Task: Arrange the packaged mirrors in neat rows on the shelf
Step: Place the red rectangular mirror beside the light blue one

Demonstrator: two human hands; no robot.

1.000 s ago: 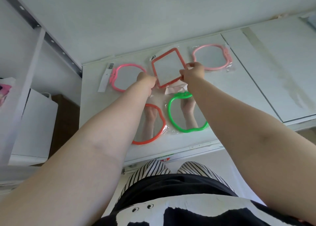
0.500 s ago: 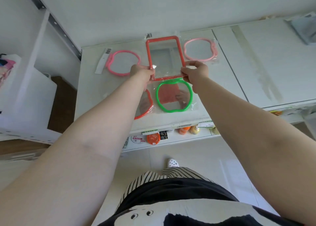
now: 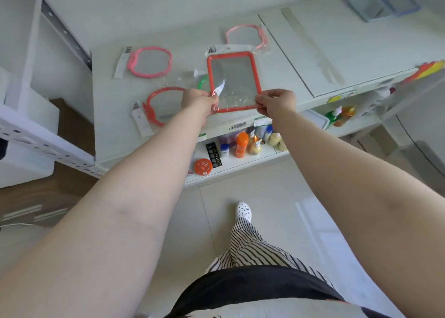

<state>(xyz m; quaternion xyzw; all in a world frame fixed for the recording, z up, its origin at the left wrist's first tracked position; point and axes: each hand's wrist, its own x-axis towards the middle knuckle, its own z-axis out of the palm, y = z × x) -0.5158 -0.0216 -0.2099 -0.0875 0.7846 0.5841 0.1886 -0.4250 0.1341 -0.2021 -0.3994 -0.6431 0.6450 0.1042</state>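
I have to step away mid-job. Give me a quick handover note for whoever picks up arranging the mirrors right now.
Left hand and right hand each pinch a lower corner of the red rectangular mirror, held above the shelf.
On the shelf: pink mirror back left, pale pink mirror back right, red round mirror front left, green mirror mostly hidden behind the held one.
Done: four mirrors laid out.
Left: set the rectangular mirror down in line, then straighten the rows.
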